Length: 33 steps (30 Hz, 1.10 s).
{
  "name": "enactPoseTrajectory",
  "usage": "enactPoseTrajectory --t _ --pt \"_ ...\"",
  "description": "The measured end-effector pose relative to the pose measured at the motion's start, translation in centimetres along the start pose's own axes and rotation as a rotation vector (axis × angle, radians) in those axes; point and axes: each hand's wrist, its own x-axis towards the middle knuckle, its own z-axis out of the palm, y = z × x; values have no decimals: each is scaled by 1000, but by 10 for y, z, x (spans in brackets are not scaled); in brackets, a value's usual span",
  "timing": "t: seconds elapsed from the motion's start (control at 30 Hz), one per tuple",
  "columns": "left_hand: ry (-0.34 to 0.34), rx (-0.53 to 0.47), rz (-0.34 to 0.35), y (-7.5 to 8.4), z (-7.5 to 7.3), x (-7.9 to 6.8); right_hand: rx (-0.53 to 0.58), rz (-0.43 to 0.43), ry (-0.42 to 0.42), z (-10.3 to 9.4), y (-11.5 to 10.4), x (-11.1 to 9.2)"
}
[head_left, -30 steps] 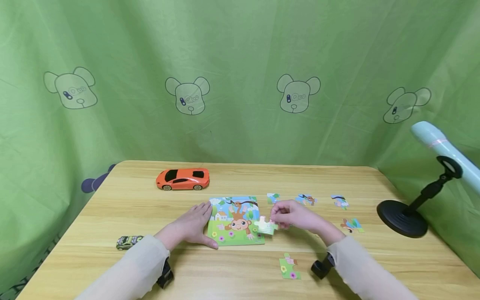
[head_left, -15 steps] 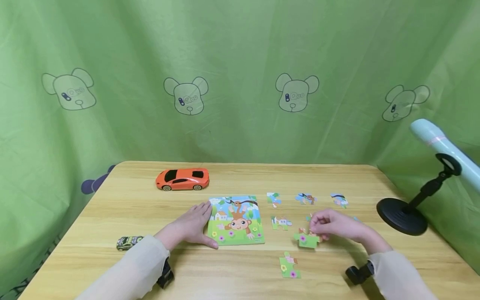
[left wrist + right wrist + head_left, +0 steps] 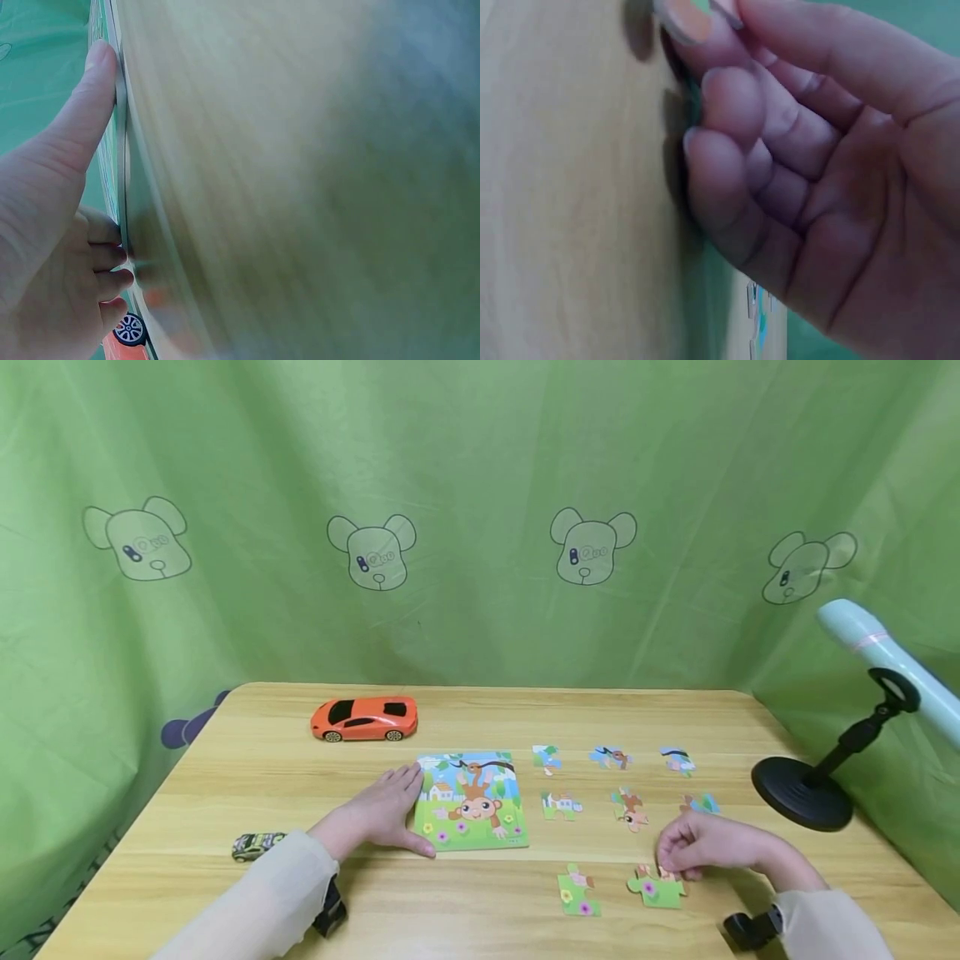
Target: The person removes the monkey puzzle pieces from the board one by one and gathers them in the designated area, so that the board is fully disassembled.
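Note:
In the head view my left hand (image 3: 382,810) rests at the left edge of a square monkey picture board (image 3: 472,802), its fingers and thumb extended. The left wrist view shows the thumb of that hand (image 3: 45,202) along the thin edge of the board. My right hand (image 3: 720,850) pinches a jigsaw piece (image 3: 658,893) with green grass and a purple flower, low over the table at the front right. Left of it lies a jigsaw piece (image 3: 576,893) with two flowers. Behind lie jigsaw pieces in rows, among them the house piece (image 3: 561,806) and the monkey-face piece (image 3: 632,810).
An orange toy car (image 3: 365,719) stands behind the board to the left. A small camouflage toy car (image 3: 257,846) sits beside the left forearm. On the right, a black stand (image 3: 802,793) holds a pale blue microphone-like tube (image 3: 892,660). A green curtain (image 3: 480,527) hangs behind the table.
My right hand has carried the pinched jigsaw piece from the board's right edge rightward and toward the front, turning its printed side into view. My left hand has stayed at the board.

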Motion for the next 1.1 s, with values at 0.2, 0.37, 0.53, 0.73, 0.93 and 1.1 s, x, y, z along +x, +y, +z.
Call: enactPoseTrajectory --t 0.2,0.37,0.53,0.73,0.93,1.1 --pt "2 9 3 0 0 0 -22 -12 -1 0 2 -1" --pt "1 18 3 -1 1 1 -26 -5 11 -1 3 0" --pt "2 19 1 -2 1 1 -58 1 42 -2 -2 1" --pt "3 12 2 -1 0 1 -142 3 122 -4 -11 4" --pt "5 17 6 0 0 0 -159 -25 183 -3 -24 21" --pt "7 20 5 -1 0 1 -226 2 239 -2 -39 44"
